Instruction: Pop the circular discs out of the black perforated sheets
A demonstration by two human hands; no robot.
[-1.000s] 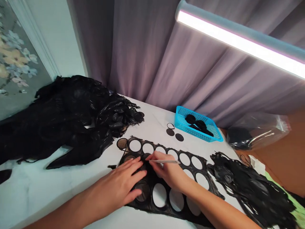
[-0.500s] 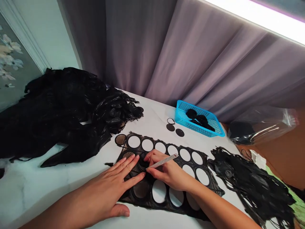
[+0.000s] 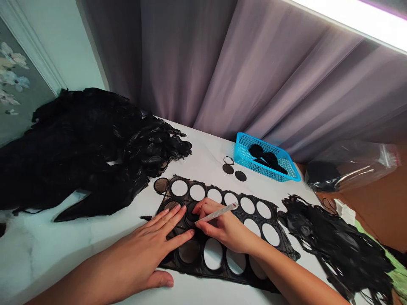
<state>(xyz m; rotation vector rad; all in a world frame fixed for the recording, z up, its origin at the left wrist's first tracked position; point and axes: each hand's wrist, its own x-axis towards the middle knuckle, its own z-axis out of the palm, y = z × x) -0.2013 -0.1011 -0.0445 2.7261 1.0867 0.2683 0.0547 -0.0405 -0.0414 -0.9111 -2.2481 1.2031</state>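
A black sheet [image 3: 233,195] with rows of round holes lies flat on the white table. Several holes show white through them, while some on the left still have dark discs [image 3: 189,251] in them. My left hand [image 3: 155,237] is spread flat, its fingers pressing on the sheet's left part. Just right of those fingers, my right hand [image 3: 219,220] is closed around a slim, pale, flat-handled tool [image 3: 219,212]. The tool slants down left toward a dark disc [image 3: 190,212]; its tip is hard to make out against the black.
A large black heap of sheet material [image 3: 85,144] covers the table's left. Two loose dark discs [image 3: 241,176] and a thin ring [image 3: 228,160] lie near a blue basket [image 3: 267,159] holding black pieces. On the right are black scraps [image 3: 340,245] and a clear plastic bag [image 3: 352,167].
Very little differs: the view has shifted slightly. Both hands keep their places, and the tool stays in my right hand with almost the same slant.
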